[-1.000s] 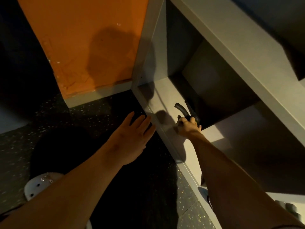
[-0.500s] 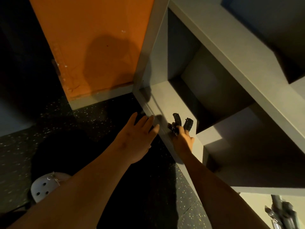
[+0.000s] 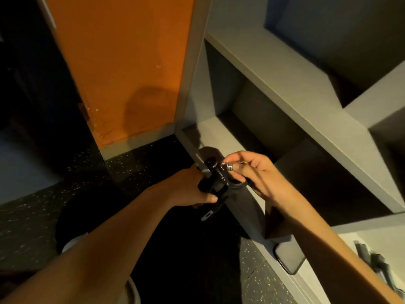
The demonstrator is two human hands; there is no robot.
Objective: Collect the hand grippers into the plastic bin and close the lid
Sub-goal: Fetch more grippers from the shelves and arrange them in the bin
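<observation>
Backdrop: grey shelf unit (image 3: 219, 137) is looming.
Hand gripper (image 3: 215, 185): hanging just before its edge.
Left hand (image 3: 188, 190): I'm clasping the black handles.
Right hand (image 3: 255, 174): pinching the steel spring (image 3: 229, 166).
Handling: likely light, stiff; handles grip best.

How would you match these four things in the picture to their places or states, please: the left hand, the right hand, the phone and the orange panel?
Things:
1. left hand
2. right hand
3. phone
4. orange panel

Places or states:
A. lies flat at the front edge of the shelf unit
B. pinches the metal coil end of the hand gripper
C. stands upright to the left of the shelf unit
D. grips the hand gripper's black handle end

Pairs: 1-D; 2-B; 3-A; 4-C.
</observation>
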